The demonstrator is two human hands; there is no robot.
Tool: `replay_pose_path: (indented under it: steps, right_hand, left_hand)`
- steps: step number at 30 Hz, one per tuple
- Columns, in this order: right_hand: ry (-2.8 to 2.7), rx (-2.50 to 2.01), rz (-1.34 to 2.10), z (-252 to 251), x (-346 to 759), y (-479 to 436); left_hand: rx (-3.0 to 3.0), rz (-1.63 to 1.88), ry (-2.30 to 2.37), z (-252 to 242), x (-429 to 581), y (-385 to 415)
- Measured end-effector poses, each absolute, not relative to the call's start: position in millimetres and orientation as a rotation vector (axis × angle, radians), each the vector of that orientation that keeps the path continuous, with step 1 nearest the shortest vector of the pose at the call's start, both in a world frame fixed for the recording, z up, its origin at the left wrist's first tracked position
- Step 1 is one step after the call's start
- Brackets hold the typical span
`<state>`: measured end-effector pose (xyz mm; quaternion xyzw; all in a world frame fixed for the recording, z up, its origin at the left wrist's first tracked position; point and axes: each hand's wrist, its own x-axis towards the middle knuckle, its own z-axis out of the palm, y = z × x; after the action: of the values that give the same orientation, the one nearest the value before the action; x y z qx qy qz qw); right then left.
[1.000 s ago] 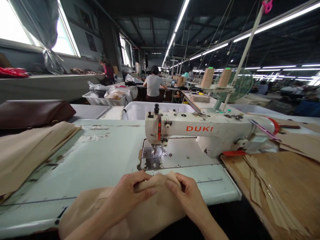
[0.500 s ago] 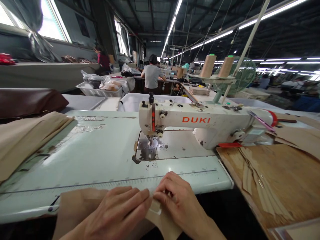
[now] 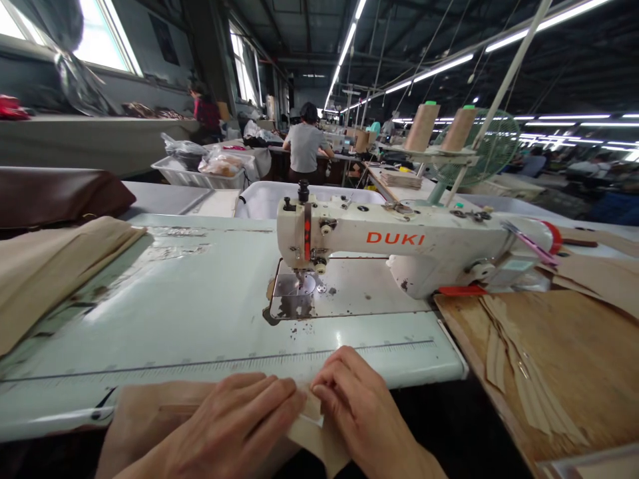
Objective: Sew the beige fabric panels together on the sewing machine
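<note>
A piece of beige material (image 3: 319,444), fabric or leather, hangs over the front edge of the pale green sewing table (image 3: 200,299). My left hand (image 3: 239,419) lies over it, fingers together and gripping its edge. Close beside it, my right hand (image 3: 357,412) pinches the same edge between thumb and forefinger. A small whitish patch shows on the material between the hands. Behind them stands the sewing machine (image 3: 349,233), with nothing under its needle. A printed ruler strip (image 3: 224,364) runs along the table just beyond my fingers.
Folded beige material (image 3: 54,273) lies at the left, with a dark brown piece (image 3: 60,196) behind it. On the right, a wooden board (image 3: 589,352) carries several thin beige strips (image 3: 519,366). Thread cones (image 3: 422,126) stand behind the machine. A person (image 3: 305,146) sits farther back.
Both hands keep their hold on the beige material, shifting only slightly. More of the material shows left of my left hand. The view has tilted a little.
</note>
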<state>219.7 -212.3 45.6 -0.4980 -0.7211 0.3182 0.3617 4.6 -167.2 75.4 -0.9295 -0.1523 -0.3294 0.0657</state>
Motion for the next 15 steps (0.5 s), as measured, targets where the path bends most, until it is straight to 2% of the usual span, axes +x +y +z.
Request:
replay_pose_path:
  steps: [5, 15]
  right_hand:
    - [-1.709, -1.242, 1.197, 56, 230, -212]
    - [-1.949, -1.3, 0.602, 44, 216, -209]
  left_hand:
    - [-2.812, -0.903, -0.472, 83, 8, -163]
    - [-2.824, -0.945, -0.448, 84, 6, -164]
